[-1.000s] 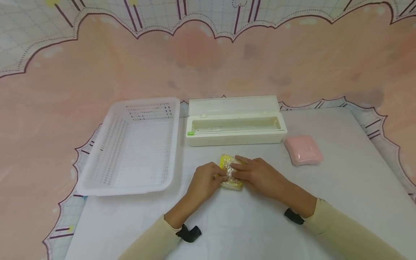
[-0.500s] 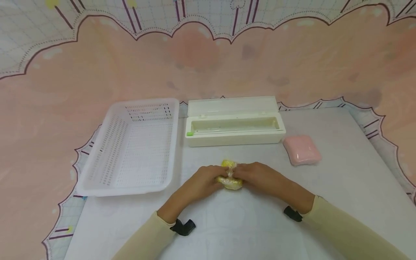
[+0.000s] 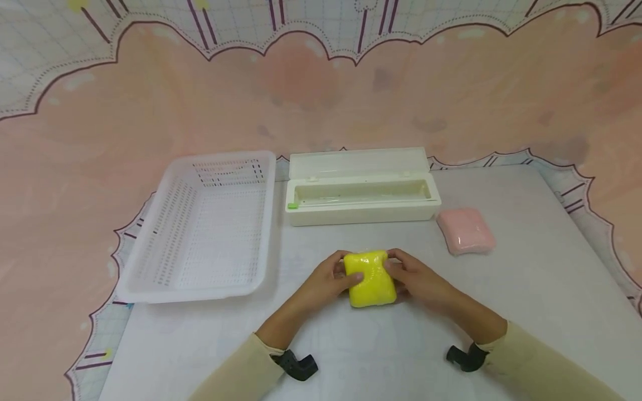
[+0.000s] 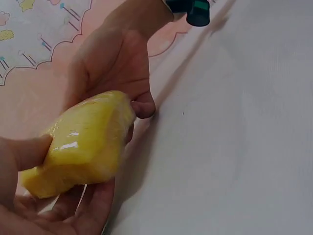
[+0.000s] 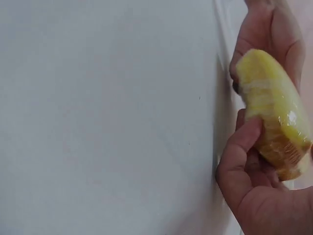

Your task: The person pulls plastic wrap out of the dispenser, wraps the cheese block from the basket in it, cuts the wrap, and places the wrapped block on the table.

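A yellow block [image 3: 371, 287], soft-edged and wrapped in shiny clear film, is held between both hands at the middle of the table. My left hand [image 3: 321, 287] grips its left side, thumb over the face and fingers behind. On the other side, my right hand [image 3: 423, 278] pinches the upper right edge with thumb and fingers. The left wrist view shows the wrapped block [image 4: 85, 142] tilted, with left fingers curled beneath it. In the right wrist view, creased film shows along the block [image 5: 274, 105]. A pink wrapped block [image 3: 466, 231] lies to the right.
A white perforated basket [image 3: 258, 278] stands at the left. Behind the hands sits a long cream box [image 3: 366, 215], its lid up, with a green slider [image 3: 293, 206] on its front edge. White cloth [image 3: 541, 267] covers the table.
The yellow block has been turned over: bunched film faced up before, and a smooth yellow face shows now. Both hands have shifted from pressing the film to gripping the block's sides.
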{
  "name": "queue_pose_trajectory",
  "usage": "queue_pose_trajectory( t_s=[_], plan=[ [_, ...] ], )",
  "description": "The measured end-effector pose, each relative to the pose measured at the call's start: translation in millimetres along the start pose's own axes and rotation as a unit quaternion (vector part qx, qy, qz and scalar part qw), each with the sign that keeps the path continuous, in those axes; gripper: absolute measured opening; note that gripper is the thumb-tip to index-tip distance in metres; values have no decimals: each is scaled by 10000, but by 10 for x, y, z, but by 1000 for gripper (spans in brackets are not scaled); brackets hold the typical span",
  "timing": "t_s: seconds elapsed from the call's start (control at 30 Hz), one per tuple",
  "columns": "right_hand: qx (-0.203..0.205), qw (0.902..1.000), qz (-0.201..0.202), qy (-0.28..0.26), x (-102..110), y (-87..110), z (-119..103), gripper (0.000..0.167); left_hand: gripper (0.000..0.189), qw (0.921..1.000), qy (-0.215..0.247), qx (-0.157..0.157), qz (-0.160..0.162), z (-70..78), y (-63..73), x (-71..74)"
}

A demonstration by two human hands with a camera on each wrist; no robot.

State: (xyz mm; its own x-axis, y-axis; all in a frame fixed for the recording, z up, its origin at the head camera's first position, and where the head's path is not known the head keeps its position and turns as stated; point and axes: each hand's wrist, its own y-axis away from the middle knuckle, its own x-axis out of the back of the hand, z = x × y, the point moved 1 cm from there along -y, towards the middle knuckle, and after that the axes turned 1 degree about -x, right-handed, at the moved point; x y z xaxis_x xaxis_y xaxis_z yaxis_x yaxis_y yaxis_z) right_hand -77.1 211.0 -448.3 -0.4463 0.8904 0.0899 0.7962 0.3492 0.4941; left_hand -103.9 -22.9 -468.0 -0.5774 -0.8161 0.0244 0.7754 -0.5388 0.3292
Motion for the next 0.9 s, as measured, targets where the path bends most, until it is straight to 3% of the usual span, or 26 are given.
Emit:
queue_pose_trajectory(
  t_s=[0.1,0.23,0.37,0.5,0.6,0.67,0.8,0.9],
  plan=[
    [-178,9990,67,-402,-31,46,20,63,44,9989,368,251,119,-23,-28,-55],
    [-99,9980,439,-433,-13,120,63,74,51,9969,690,340,178,5,-67,-153],
    [133,9905,1363,142,119,206,50,68,62,9936,1047,242,354,99,-196,-276],
    [345,9698,2214,964,317,252,5,59,68,9925,1057,53,612,203,-424,-406],
    [423,9553,2551,1433,443,246,-20,57,67,9945,571,-40,878,258,-613,-503],
    [415,9464,2702,1721,505,224,-18,57,63,9935,-65,-125,1131,283,-727,-560],
    [505,9250,2993,2284,568,173,29,53,53,9762,-1312,-394,1682,298,-891,-650],
    [752,9029,3215,2752,584,148,80,47,46,9634,-1807,-606,1884,300,-971,-701]
  ],
)
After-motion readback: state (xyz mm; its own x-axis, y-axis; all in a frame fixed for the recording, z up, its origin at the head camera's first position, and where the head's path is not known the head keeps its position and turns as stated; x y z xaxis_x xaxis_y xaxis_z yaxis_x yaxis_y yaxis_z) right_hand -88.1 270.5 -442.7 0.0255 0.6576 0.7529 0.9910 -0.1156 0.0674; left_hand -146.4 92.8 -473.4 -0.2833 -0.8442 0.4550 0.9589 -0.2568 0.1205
